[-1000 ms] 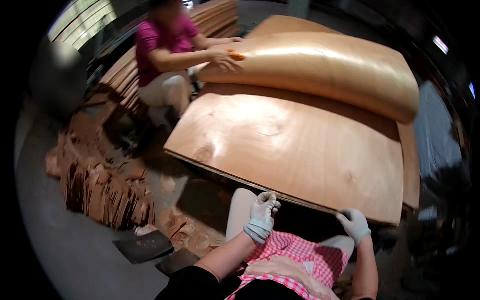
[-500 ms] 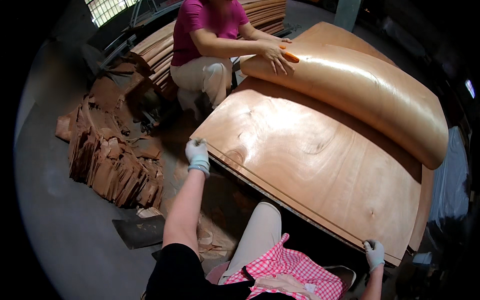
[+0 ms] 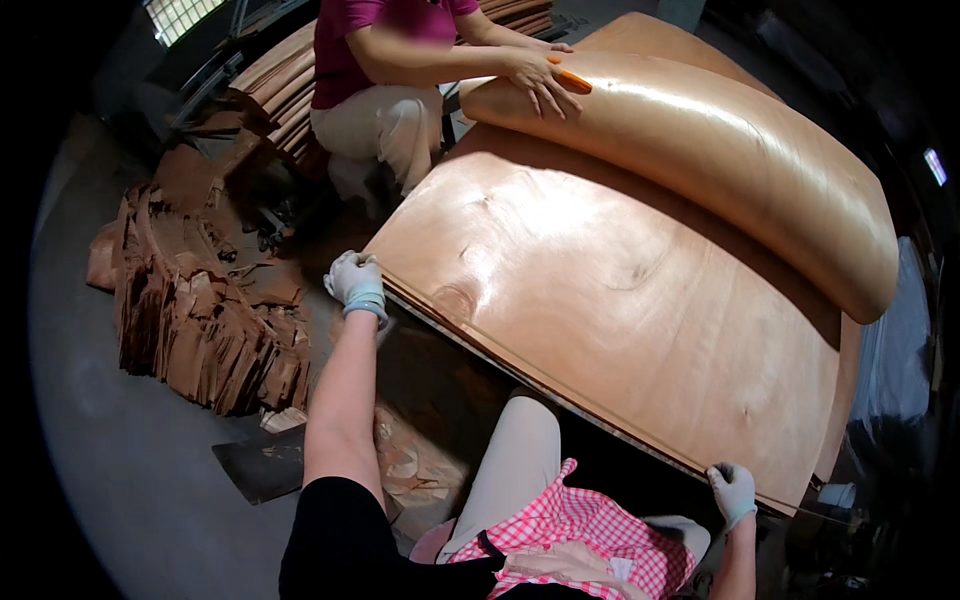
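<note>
A long, thin, straight strip [image 3: 590,411], possibly a slim rod, lies along the near edge of a wide, glossy wood veneer sheet [image 3: 600,270]. My gloved left hand [image 3: 356,280] is closed around its left end at the sheet's corner. Near the sheet's right corner, my gloved right hand [image 3: 734,490] is closed on the same strip, whose tip pokes out past it. Across from me, a co-worker's hand [image 3: 540,82] rests on a rolled-back veneer sheet [image 3: 700,150], with an orange object [image 3: 573,82] at the fingers.
A heap of broken brown veneer scraps [image 3: 200,310] stands on the floor at left. Curved wood sheets [image 3: 280,80] are stacked behind the co-worker. A dark flat board [image 3: 262,465] lies on the floor near my left arm. Clear plastic sheeting [image 3: 895,340] hangs at right.
Both my hands have shifted left in the view and slightly up, the left one most, still gripping the strip. The whole scene has shifted up and left too. The co-worker's hand stays on the roll.
</note>
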{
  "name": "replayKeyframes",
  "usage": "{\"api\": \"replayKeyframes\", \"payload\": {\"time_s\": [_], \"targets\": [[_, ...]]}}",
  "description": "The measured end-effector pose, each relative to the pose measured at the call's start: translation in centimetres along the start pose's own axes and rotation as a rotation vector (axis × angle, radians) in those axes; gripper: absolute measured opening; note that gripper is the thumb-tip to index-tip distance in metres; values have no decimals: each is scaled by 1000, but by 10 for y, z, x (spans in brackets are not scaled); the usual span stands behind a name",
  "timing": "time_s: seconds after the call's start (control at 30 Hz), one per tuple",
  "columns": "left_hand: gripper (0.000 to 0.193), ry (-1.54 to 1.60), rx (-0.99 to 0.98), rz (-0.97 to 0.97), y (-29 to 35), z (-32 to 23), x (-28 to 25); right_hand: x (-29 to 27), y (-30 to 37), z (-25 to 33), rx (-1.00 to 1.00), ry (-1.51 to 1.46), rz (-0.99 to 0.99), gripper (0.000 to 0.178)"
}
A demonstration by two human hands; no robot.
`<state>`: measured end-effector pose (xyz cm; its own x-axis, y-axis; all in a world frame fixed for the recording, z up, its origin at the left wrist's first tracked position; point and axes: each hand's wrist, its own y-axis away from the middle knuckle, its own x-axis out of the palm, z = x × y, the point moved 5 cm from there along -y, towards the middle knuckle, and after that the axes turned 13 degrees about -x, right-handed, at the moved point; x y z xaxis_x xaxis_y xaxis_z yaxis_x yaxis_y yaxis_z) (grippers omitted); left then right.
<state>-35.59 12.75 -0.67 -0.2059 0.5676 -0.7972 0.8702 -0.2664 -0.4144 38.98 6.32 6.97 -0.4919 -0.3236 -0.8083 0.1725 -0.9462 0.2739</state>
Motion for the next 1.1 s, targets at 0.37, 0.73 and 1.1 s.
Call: {"api": "replayKeyframes", "payload": {"time_s": [0.37,0.73,1.1], "targets": [[17,-93,-93,247,2,3,14,17,-11,-21,93,39,90,30],[81,-29,-366,379,-25,39,39,-3,-12,-67,267,106,153,44],[75,79,121,224,75,-107,-54,13,-13,-86,262,135,145,46]]}}
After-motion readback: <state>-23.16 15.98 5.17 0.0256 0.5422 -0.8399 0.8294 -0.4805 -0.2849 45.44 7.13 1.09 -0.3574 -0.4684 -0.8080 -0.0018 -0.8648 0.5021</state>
